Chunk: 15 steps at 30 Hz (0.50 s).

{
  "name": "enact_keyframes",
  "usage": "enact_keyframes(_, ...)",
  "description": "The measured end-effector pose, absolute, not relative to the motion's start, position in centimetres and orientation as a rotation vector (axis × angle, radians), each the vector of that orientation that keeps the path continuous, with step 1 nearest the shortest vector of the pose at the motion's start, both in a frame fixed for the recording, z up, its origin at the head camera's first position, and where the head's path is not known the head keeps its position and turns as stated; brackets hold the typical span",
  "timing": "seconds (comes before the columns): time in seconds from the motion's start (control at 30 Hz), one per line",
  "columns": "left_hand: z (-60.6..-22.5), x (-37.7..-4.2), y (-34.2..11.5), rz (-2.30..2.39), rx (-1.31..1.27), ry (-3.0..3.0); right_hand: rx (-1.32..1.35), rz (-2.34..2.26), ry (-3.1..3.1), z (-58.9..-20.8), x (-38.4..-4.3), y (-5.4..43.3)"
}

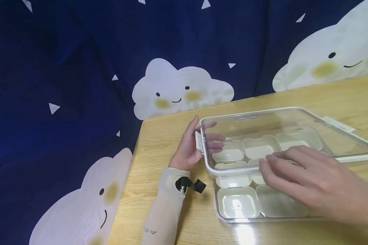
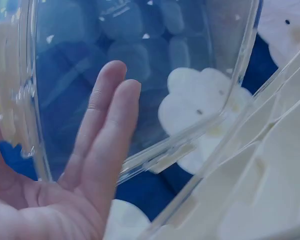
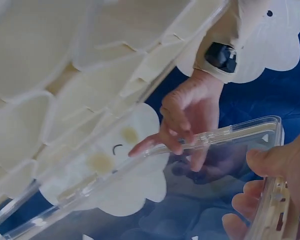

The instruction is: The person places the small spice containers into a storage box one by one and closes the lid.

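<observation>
A clear lid (image 1: 282, 136) with a white rim and side clips is raised at a tilt over a clear storage box (image 1: 230, 220). Several off-white bins (image 1: 236, 203) sit inside the box. At the lid's left clip, my left hand (image 1: 187, 146) has its fingers straight and spread, showing through the clear panel, with the thumb outside the rim. My right hand (image 1: 312, 173) holds the lid's front edge. In the right wrist view its thumb (image 3: 270, 161) lies on one side of that edge, and its fingers show through the panel. The right-hand bins are partly hidden behind it.
The box rests on a light wooden table (image 1: 153, 143). A dark blue curtain (image 1: 79, 51) with smiling white clouds hangs along the table's back and left edges. A black mount (image 1: 184, 184) is strapped to my left wrist, close to the box's left side.
</observation>
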State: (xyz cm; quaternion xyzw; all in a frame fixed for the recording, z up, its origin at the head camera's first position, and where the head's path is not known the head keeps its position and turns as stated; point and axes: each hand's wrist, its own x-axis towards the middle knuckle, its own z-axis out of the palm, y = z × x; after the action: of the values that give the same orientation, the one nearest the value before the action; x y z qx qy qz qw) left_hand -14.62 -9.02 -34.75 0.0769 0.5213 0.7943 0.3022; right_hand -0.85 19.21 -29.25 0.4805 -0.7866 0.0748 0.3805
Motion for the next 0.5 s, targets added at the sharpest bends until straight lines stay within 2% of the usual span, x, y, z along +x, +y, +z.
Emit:
enact_keyframes(0.23,-35.4,-13.1,-7.9,2.219,0.142,1.326,1.235,0.112,-2.068,-30.5,-0.3,20.0)
enact_keyframes(0.5,-35.7,-11.9,-7.6,2.328,0.259,1.346,1.242,0.255,-2.099,-31.4,-1.0,21.2)
